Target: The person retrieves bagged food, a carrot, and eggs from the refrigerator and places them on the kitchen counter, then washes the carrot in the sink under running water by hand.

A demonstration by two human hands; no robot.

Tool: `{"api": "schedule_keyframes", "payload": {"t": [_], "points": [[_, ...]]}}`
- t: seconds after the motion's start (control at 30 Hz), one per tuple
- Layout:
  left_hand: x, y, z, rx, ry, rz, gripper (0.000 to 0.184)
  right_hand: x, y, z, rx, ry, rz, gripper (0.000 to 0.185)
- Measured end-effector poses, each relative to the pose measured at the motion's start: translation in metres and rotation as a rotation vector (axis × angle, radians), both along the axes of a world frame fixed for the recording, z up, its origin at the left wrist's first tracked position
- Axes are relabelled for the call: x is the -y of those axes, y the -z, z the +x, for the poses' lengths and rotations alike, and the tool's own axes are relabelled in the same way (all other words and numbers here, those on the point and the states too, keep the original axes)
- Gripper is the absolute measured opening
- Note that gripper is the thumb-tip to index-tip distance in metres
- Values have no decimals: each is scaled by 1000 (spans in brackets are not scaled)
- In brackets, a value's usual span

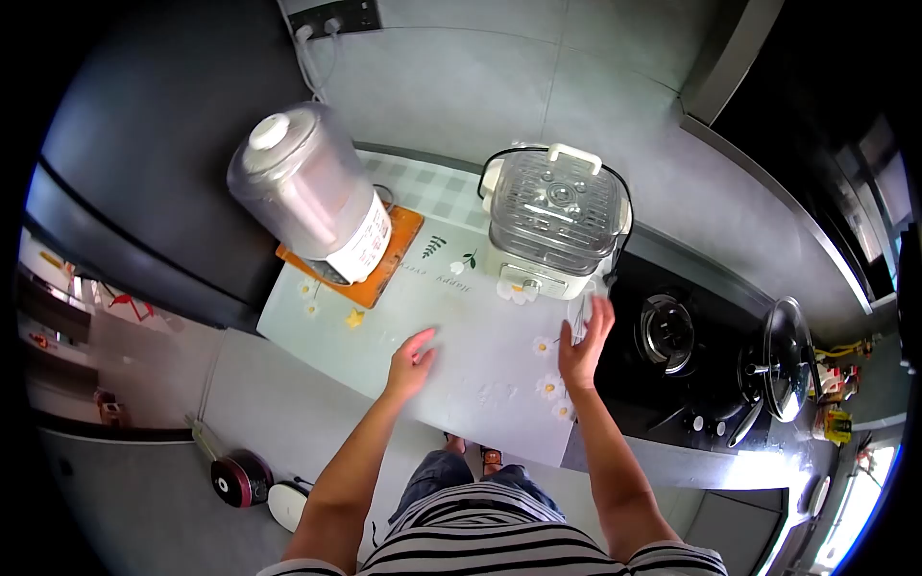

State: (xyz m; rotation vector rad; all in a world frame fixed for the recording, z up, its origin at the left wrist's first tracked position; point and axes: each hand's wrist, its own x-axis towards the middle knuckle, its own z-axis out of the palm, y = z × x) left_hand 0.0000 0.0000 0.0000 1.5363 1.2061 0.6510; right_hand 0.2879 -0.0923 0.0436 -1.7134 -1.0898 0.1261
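My left hand hovers at the counter's front part with thumb and fingers apart, holding nothing. To the right, my right hand is also open, its fingers pointing toward the back near the hob's edge. Both are over or on a pale floral mat; I cannot tell whether they touch it. Behind my right hand stands a white electric steamer with a clear lidded top and a black cord looped around it. At the back left, a blender-like appliance with a clear cover stands on an orange-brown board.
A black gas hob adjoins the mat on the right, with a glass-lidded pan on it. A dark cabinet rises at the left. Plugs sit in a wall socket. A round dark red appliance rests on the floor.
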Motion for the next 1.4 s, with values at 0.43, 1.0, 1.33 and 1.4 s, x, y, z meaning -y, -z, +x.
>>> {"api": "schedule_keyframes", "payload": {"t": [0.43,1.0,1.33,1.4], "points": [[40,-33,-78,40,-4,-53,64,-1,16,-155,181,-628,-540,58],[19,-85,-646,176,-654,212,34,-160,-71,-723,147,-1280,-267,58],[-93,-111,-817,98,-683,244,30,-323,-85,-907,154,-1183,-79,70],[-141,-91,-854,64,-622,334,29,-373,-78,-937,246,-1122,2,73]]}}
